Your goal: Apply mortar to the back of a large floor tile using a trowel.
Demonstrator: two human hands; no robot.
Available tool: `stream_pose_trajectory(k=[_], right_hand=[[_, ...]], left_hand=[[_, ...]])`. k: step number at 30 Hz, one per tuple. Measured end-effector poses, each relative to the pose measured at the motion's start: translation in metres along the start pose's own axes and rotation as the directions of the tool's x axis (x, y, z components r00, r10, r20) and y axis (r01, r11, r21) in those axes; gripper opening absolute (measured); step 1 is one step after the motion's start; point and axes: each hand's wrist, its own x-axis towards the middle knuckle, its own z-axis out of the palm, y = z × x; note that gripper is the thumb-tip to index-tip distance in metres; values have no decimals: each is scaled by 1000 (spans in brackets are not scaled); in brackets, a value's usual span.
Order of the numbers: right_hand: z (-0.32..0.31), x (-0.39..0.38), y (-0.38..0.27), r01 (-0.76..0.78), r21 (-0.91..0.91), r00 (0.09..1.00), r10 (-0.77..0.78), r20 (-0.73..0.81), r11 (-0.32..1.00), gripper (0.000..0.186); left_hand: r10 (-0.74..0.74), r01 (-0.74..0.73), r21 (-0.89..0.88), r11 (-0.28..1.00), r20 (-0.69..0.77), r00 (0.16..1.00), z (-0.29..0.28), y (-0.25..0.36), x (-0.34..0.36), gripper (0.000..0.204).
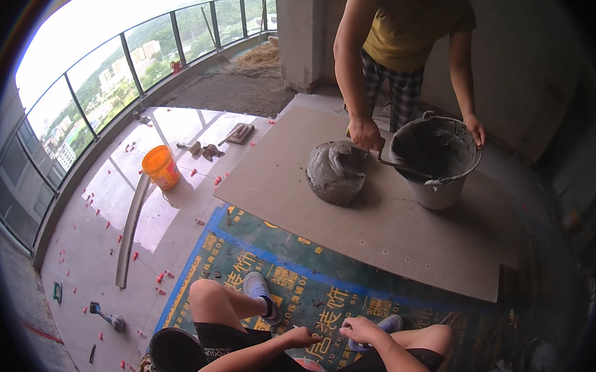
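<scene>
Above my lap, my left hand (301, 338) is closed, fingers curled in. My right hand (363, 330) faces it a short way off, its fingers pinched together; whatever either hand may hold is too small to make out. Both are over the printed green floor sheet (242, 245), between my bent knees. Beyond my feet lies a large tile, ridged side up (369, 235), bearing a smooth heap of grey mortar (331, 177) and a mortar-smeared bucket (434, 192). A co-worker in a yellow top grips the bucket's rim with one hand and a trowel (398, 165) with the other.
Shiny tiles with red clips cover the left floor. On them are an orange bucket (159, 168), a long metal strip (131, 235), a suction-cup tool (112, 319), a float (240, 133) and a mallet (192, 148). A dark bucket (174, 353) stands by my left leg. A glass railing (137, 62) curves behind.
</scene>
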Motion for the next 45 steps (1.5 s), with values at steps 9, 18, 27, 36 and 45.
stream_pose_trajectory(k=[9, 18, 27, 36, 45], right_hand=[[1, -1, 6, 17, 16, 1000, -17, 1, 1000, 37], [8, 7, 4, 65, 8, 998, -65, -3, 998, 38], [6, 5, 1, 92, 29, 995, -91, -43, 995, 34], [8, 7, 14, 24, 16, 1000, -24, 0, 1000, 38], [7, 9, 10, 49, 29, 999, -48, -26, 998, 35]], left_hand=[[87, -175, 482, 859, 199, 976, 16, -4, 31, 60], [201, -244, 515, 822, 138, 970, 8, -7, 21, 57], [290, -326, 552, 768, 154, 945, 4, -2, 12, 57], [268, -365, 523, 770, 254, 929, 5, 2, 22, 41], [92, -174, 414, 893, 211, 973, 4, 5, 16, 59]])
